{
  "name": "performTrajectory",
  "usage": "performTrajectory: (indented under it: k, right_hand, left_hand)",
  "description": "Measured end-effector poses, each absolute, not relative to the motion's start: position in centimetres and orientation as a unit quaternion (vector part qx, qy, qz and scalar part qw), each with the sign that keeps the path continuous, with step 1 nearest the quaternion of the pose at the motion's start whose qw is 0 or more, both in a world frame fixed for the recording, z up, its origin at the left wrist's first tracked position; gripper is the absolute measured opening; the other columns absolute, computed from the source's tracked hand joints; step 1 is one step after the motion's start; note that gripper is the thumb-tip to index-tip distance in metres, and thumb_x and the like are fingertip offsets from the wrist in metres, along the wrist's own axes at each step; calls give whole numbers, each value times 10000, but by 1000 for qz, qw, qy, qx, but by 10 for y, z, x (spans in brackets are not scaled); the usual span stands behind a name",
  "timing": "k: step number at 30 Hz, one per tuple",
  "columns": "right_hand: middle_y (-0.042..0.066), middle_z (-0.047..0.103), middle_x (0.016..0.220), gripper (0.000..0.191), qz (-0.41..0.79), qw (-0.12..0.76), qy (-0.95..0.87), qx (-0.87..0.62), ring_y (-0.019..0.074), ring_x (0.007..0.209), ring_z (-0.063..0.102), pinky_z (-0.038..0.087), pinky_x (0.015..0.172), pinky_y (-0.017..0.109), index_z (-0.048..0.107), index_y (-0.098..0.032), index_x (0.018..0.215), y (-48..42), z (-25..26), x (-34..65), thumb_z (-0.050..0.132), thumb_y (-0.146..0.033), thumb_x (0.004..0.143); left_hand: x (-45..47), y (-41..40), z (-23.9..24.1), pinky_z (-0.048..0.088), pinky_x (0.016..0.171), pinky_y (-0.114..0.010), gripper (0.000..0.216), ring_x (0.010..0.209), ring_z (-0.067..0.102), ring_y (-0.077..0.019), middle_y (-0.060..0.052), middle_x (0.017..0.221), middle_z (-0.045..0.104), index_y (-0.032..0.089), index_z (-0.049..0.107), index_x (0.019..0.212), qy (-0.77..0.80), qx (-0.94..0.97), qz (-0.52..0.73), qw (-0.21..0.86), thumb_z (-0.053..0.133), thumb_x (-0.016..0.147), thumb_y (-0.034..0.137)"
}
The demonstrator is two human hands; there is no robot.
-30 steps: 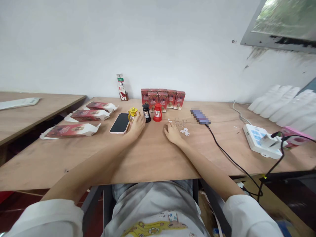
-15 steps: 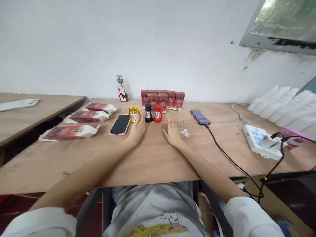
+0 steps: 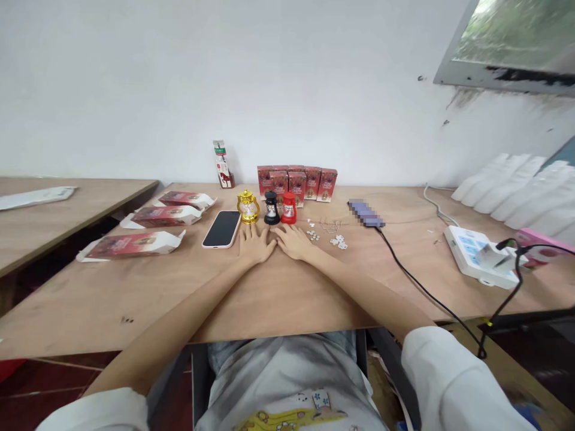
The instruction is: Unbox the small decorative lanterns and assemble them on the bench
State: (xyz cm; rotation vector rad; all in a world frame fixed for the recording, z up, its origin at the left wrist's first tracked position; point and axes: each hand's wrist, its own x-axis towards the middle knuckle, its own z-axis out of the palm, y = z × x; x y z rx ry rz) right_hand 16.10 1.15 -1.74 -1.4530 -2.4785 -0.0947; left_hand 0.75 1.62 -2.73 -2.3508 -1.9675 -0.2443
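Observation:
My left hand (image 3: 256, 245) lies palm down on the wooden table (image 3: 287, 293), fingers spread, holding nothing. Just beyond its fingertips stands a gold mini lantern (image 3: 248, 208). My right hand (image 3: 293, 242) rests flat beside it, thumbs close together, with nothing in it. A black mini lantern (image 3: 271, 209) and a red mini lantern (image 3: 288, 209) stand upright in front of the hands. Right of my right hand lie small round button cells (image 3: 313, 236), white plastic pieces (image 3: 338, 242) and thin metal wire parts (image 3: 330, 226).
Several red printed boxes (image 3: 326, 185) stand behind the lanterns. Opened boxes (image 3: 135, 243) lie at left near a phone (image 3: 221, 229). At right are a cabled phone (image 3: 366, 213), a power strip (image 3: 478, 257) and white stacked items (image 3: 503, 191). A bottle-like package (image 3: 223, 164) stands by the wall.
My left hand has come away from the gold lantern and flattened on the table. My right hand has slid left beside it, uncovering the button cells.

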Motion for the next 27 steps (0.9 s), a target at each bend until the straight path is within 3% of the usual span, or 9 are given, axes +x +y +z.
performTrajectory:
  k: [7,10,14,18,20,23,25,27]
  right_hand:
    - [143,524,1300,418,-36,128,-813,-566,313,1167,490,385,958,469,448,-223,1334,34,-19,153,332,-291,939]
    - [154,599,1175,357,-82,159,-818,-546,278,1073,530,387,929,411,553,-155,1194,37,-17,159,337,-262,932]
    - [129,650,988,312,-153,263,-801,-515,246,989,527,376,892,348,620,-136,1001,56,12,175,328,-207,920]
    - [146,616,1153,372,-188,341,-736,-553,267,1084,486,350,938,384,552,-108,1177,98,58,199,334,-115,875]
    - [150,560,1289,516,-165,296,-740,-581,283,1197,439,338,967,412,451,-112,1316,120,75,209,374,-50,810]
    - [144,471,1409,695,-120,143,-793,-580,300,1300,374,268,1052,471,318,-135,1424,143,85,221,492,-74,754]
    - [164,447,1421,729,-127,97,-796,-584,324,1298,375,255,1062,502,321,-132,1421,150,86,225,560,-121,733]
    - [201,466,1377,672,-138,86,-780,-604,354,1271,389,281,1044,513,426,-98,1341,152,87,228,632,-190,708]
  left_hand:
    - [17,27,-19,129,1118,-593,595,1426,179,-394,-186,1534,252,245,335,1450,-651,-757,-63,-7,257,920,504]
    - [19,29,-19,129,1115,-597,606,1425,177,-396,-181,1531,259,253,321,1457,-652,-755,-74,-8,275,911,514]
    - [23,28,-19,146,1102,-613,611,1410,201,-419,-208,1512,286,201,346,1448,-658,-749,-80,1,291,909,484]
    - [28,26,-19,154,1106,-596,621,1399,232,-420,-231,1504,293,134,343,1445,-661,-745,-82,11,300,911,447]
    - [29,25,-19,149,1113,-582,631,1406,217,-416,-234,1514,270,122,327,1451,-659,-748,-80,9,303,911,449]
    - [29,23,-17,142,1118,-573,637,1415,188,-416,-232,1527,236,122,302,1462,-660,-749,-65,-1,288,915,449]
    - [29,22,-16,138,1122,-564,639,1420,176,-412,-227,1532,227,125,283,1470,-659,-750,-57,-5,276,918,447]
    - [29,22,-16,133,1125,-559,642,1423,167,-409,-227,1534,220,125,269,1474,-658,-751,-54,-5,267,919,446]
